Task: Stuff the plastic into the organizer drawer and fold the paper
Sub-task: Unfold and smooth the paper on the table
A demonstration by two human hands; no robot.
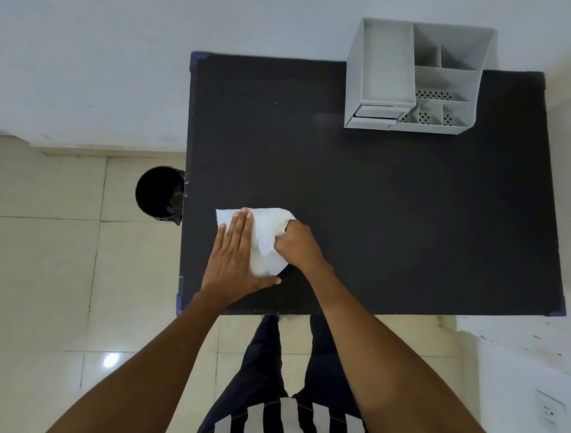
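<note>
Two bare hands work one white paper (265,240) near the front left of the black table (413,208). The left hand (237,257) lies flat and spread, palm down, fingers together and pointing away, pinning the left part of the sheet against the tabletop. The right hand (296,242) is curled narrow at the sheet's right side, fingers tucked in and gripping a raised portion of the paper, which bulges up between the two hands rather than lying flat.

As a judgement, the paper looks light, thin and soft; it would crease readily and could tear or slide on the smooth dark surface if pulled without the flat hand anchoring it. A sensible hold is at an edge or corner with the fingertips, bringing it over to meet the opposite edge while the other palm holds the sheet and then presses the fold line.

Farther out, the grey organizer (415,80) stands at the far right of the table, well apart from the hands, with open compartments on top and its small drawer (377,114) at the lower left front. Whether any plastic is inside cannot be told; none is visible on the table. A black bin (159,192) sits on the tiled floor just beside the table's left edge.
</note>
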